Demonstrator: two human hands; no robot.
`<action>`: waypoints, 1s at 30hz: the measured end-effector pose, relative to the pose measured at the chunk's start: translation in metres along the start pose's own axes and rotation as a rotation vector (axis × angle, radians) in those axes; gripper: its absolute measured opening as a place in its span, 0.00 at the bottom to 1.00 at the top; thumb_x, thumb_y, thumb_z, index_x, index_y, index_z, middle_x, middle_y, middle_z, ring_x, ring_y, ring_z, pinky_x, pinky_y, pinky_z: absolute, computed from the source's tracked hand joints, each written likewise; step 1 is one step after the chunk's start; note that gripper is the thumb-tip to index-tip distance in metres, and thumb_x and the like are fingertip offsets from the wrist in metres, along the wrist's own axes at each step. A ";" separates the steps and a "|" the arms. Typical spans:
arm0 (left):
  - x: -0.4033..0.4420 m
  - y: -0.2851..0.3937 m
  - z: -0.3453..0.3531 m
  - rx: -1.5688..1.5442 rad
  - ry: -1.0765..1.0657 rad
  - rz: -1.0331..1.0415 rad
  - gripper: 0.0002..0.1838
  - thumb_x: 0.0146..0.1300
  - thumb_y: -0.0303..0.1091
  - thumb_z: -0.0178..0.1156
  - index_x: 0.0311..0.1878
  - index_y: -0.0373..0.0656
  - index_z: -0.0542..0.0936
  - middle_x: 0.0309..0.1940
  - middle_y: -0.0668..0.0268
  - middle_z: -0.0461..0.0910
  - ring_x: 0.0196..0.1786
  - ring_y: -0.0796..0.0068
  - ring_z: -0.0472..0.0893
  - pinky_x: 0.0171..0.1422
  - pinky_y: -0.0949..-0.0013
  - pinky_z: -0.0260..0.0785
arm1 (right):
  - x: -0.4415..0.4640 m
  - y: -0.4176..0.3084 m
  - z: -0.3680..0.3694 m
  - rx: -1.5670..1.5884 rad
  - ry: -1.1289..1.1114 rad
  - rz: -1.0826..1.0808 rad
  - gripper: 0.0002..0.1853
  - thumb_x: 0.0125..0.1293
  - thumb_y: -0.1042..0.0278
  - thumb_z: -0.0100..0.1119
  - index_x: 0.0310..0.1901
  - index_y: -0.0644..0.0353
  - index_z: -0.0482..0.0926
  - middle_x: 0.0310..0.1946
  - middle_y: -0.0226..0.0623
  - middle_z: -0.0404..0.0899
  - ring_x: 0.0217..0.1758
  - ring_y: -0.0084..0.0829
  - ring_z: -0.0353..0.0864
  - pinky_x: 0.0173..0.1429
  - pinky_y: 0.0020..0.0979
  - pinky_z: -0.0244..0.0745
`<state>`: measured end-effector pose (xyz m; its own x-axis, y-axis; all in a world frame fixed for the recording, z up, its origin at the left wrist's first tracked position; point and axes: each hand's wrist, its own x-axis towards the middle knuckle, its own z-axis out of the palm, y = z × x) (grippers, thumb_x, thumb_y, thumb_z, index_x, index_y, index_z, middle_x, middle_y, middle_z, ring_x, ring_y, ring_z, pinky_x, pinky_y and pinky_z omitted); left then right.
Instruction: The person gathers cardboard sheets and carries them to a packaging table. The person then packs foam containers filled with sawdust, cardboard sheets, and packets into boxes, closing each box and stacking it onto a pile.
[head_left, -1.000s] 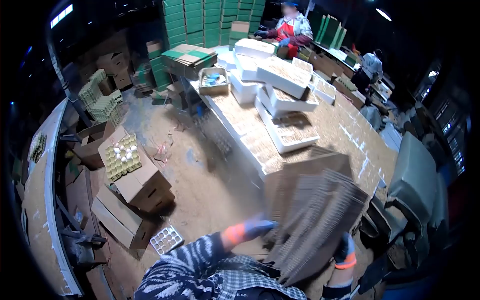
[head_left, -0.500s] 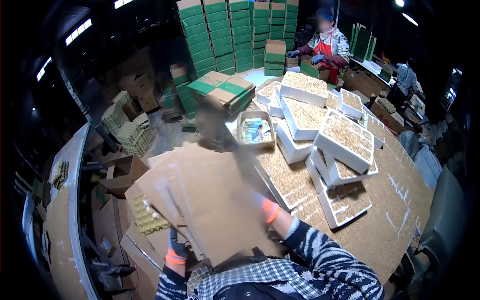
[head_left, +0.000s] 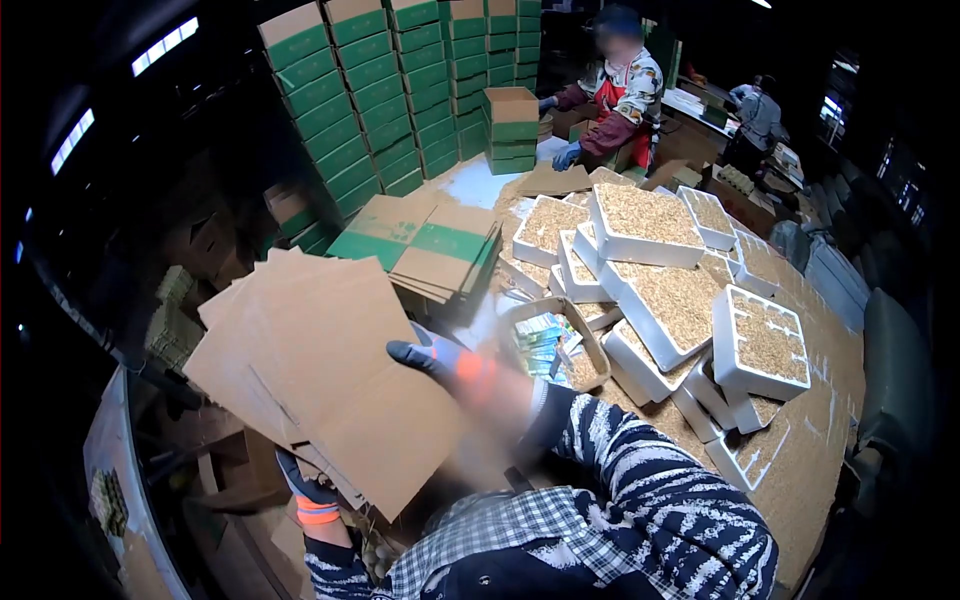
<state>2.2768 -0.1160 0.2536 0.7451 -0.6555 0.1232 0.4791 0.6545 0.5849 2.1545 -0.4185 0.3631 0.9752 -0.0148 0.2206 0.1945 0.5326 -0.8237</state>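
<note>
A fanned stack of flat brown cardboard sheets (head_left: 310,350) hangs tilted in front of me, held between both hands. My right hand (head_left: 435,357), in a dark glove with an orange band, grips its right edge with the thumb on top; the other fingers are hidden underneath. At the lower left edge my left hand (head_left: 308,482), gloved alike, is closed on the sheets, its fingers partly covered by them. Beyond the stack lie flattened green and brown cartons (head_left: 440,240). A box of blue-and-white packets (head_left: 548,340) stands right of my right hand.
White foam trays filled with tan husk-like material (head_left: 655,300) are piled on the table (head_left: 820,400) at right. Tall stacks of green boxes (head_left: 370,100) rise at the back. A co-worker in a red apron (head_left: 612,95) stands behind the table. Egg trays (head_left: 175,320) are stacked at left.
The cardboard stack has swung left and up with my hands. My right hand, blurred and partly hidden before, now shows gripping the right edge. The view has shifted too.
</note>
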 end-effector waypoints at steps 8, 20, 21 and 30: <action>0.327 0.002 0.066 0.303 -0.342 -0.088 0.32 0.78 0.57 0.42 0.77 0.51 0.64 0.74 0.63 0.68 0.74 0.60 0.69 0.77 0.50 0.63 | 0.125 -0.073 -0.128 -0.079 0.362 -0.284 0.35 0.74 0.49 0.59 0.74 0.60 0.61 0.65 0.37 0.75 0.64 0.29 0.77 0.64 0.35 0.76; 0.731 -0.177 0.102 0.274 -0.622 -0.444 0.25 0.82 0.42 0.40 0.74 0.39 0.67 0.67 0.62 0.75 0.66 0.67 0.77 0.72 0.61 0.69 | 0.244 -0.139 -0.439 -0.055 0.717 -0.489 0.36 0.70 0.45 0.64 0.72 0.56 0.66 0.60 0.34 0.78 0.60 0.28 0.78 0.61 0.34 0.77; 0.759 -0.202 0.090 0.417 -0.665 -0.396 0.26 0.81 0.44 0.41 0.73 0.39 0.69 0.66 0.62 0.77 0.65 0.66 0.78 0.71 0.60 0.71 | 0.247 -0.139 -0.467 -0.023 0.741 -0.464 0.37 0.69 0.45 0.65 0.72 0.56 0.66 0.61 0.35 0.78 0.60 0.29 0.78 0.61 0.34 0.77; 0.900 -0.474 -0.017 1.253 -1.268 0.151 0.21 0.73 0.33 0.53 0.67 0.43 0.72 0.61 0.57 0.80 0.63 0.61 0.80 0.65 0.56 0.73 | 0.203 -0.138 -0.656 -0.319 1.456 -0.296 0.39 0.63 0.49 0.72 0.68 0.65 0.69 0.59 0.42 0.80 0.56 0.35 0.82 0.56 0.35 0.79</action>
<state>2.7283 -1.0102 0.0732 -0.3211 -0.8781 0.3548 -0.6056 0.4784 0.6360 2.3951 -1.0502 0.1795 0.1127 -0.9835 -0.1413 0.2239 0.1637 -0.9608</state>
